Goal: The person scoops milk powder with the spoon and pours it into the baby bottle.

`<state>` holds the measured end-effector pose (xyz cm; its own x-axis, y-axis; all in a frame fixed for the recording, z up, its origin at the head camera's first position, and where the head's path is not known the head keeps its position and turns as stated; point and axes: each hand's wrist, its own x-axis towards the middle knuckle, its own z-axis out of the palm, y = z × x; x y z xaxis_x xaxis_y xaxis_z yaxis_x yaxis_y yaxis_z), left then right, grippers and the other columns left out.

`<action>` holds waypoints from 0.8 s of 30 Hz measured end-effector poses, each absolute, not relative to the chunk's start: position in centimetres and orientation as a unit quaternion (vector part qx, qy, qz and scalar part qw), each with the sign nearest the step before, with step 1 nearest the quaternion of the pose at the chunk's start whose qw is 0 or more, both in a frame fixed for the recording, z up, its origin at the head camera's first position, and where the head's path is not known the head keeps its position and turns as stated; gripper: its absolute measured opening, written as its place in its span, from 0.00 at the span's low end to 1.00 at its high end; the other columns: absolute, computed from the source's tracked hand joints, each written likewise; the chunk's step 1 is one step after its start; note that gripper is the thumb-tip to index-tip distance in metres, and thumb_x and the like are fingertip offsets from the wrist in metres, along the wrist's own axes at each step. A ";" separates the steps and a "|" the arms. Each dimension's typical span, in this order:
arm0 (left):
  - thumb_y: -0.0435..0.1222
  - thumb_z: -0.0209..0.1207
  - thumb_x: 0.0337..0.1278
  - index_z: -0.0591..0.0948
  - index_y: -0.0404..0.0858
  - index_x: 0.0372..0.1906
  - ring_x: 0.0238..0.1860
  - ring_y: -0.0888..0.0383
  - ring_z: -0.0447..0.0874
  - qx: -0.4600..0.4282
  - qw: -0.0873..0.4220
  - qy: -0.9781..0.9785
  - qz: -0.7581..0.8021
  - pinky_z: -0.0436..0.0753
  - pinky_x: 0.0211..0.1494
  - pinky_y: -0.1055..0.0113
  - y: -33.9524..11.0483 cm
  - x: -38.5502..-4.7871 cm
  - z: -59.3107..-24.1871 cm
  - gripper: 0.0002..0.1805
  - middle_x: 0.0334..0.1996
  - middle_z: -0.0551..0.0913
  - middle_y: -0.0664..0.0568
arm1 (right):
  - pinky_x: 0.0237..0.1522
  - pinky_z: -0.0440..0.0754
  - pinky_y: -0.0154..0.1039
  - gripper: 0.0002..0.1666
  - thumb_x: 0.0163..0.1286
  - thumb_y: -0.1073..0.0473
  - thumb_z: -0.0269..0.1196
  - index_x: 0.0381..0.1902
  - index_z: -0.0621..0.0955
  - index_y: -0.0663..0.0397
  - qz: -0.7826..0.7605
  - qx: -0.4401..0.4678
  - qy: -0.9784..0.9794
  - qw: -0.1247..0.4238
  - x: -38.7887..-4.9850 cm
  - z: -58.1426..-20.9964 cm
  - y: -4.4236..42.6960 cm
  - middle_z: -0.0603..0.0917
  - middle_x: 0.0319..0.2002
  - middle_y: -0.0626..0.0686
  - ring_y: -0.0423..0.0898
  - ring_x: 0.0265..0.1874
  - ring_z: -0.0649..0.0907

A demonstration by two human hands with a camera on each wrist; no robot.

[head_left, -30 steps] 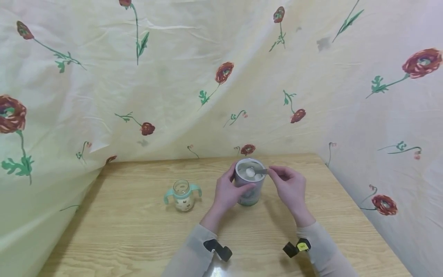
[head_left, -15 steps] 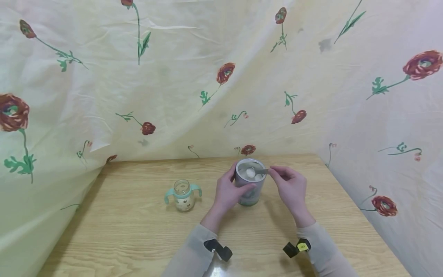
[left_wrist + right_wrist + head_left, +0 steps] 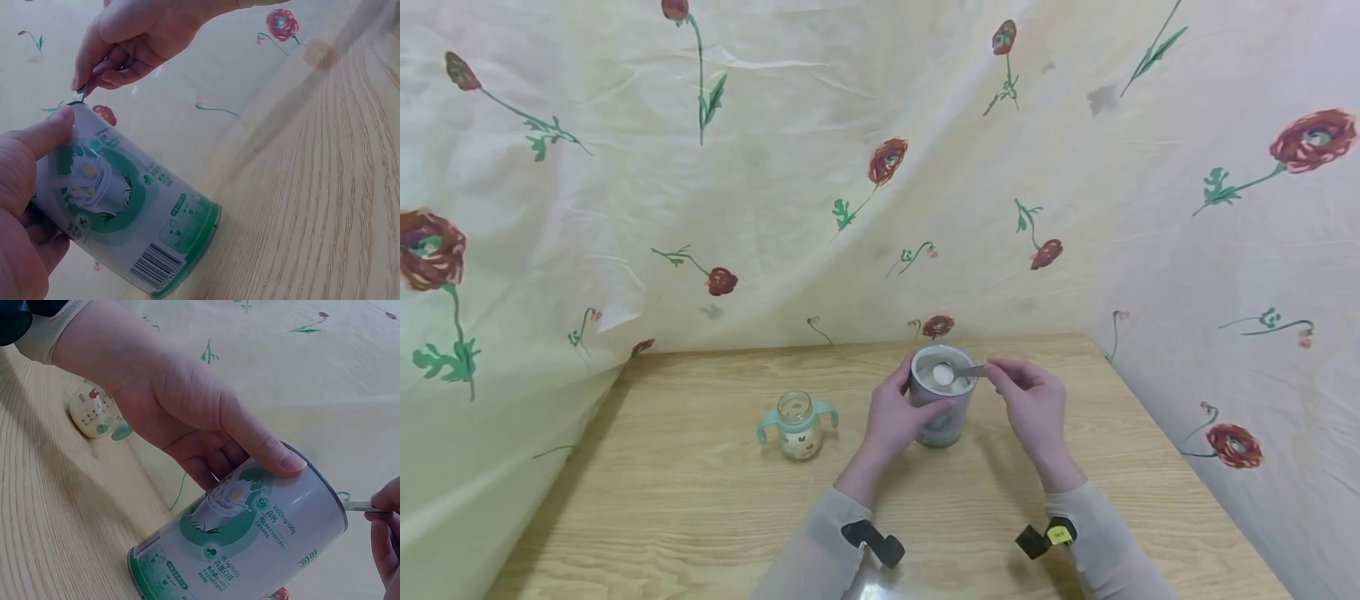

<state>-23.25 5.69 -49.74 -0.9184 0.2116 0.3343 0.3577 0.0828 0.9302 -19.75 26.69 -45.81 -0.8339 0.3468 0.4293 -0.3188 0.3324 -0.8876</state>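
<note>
My left hand [image 3: 898,421] grips the side of a white and green milk powder can [image 3: 942,421], thumb near its rim and fingers round the far side. The can is upright on the table. My right hand [image 3: 1030,404] pinches the flat grey handle of a spoon [image 3: 970,372] between thumb and fingertips. The spoon's round bowl, full of white powder, lies inside the can's mouth. In the left wrist view the can's printed label [image 3: 103,184] and barcode show. In the right wrist view only the spoon's handle [image 3: 359,505] sticks out past the rim.
Left of the can stands a small clear baby bottle [image 3: 800,437] with mint green handles and no lid. A wooden table [image 3: 700,517] carries everything. Floral cloth [image 3: 790,192] hangs behind the table and along both sides.
The spoon has shifted very slightly to the right with my right hand, its bowl still within the can's mouth. My left hand keeps its grip on the can.
</note>
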 end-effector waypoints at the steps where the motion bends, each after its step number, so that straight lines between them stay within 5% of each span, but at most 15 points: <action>1: 0.45 0.83 0.50 0.70 0.44 0.82 0.77 0.47 0.69 -0.192 0.052 -0.735 -0.649 0.71 0.78 0.49 5.7 -23.2 -49.7 0.53 0.76 0.75 0.54 | 0.34 0.83 0.28 0.10 0.72 0.60 0.75 0.47 0.92 0.60 0.581 -0.010 -0.762 0.287 -19.7 -45.8 26.7 0.92 0.36 0.44 0.43 0.31 0.86; 10: 0.47 0.83 0.51 0.63 0.37 0.84 0.80 0.41 0.62 -0.173 0.030 -0.742 -0.648 0.67 0.80 0.47 5.1 -22.7 -48.8 0.59 0.81 0.64 0.47 | 0.36 0.83 0.30 0.14 0.72 0.57 0.75 0.50 0.91 0.61 0.604 -0.023 -0.748 0.275 -19.4 -45.3 26.6 0.92 0.36 0.42 0.42 0.33 0.86; 24: 0.44 0.80 0.57 0.65 0.35 0.82 0.79 0.42 0.66 -0.202 0.041 -0.753 -0.626 0.69 0.79 0.51 2.7 -21.9 -47.5 0.53 0.81 0.65 0.47 | 0.41 0.83 0.31 0.15 0.73 0.57 0.74 0.51 0.90 0.62 0.653 -0.065 -0.713 0.248 -19.1 -44.3 26.1 0.92 0.38 0.42 0.43 0.34 0.86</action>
<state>-21.89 2.74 -47.51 -0.9153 0.2530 0.3135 0.3545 0.1358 0.9252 -19.11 26.14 -44.31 -0.8686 0.4164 0.2687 -0.2309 0.1395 -0.9629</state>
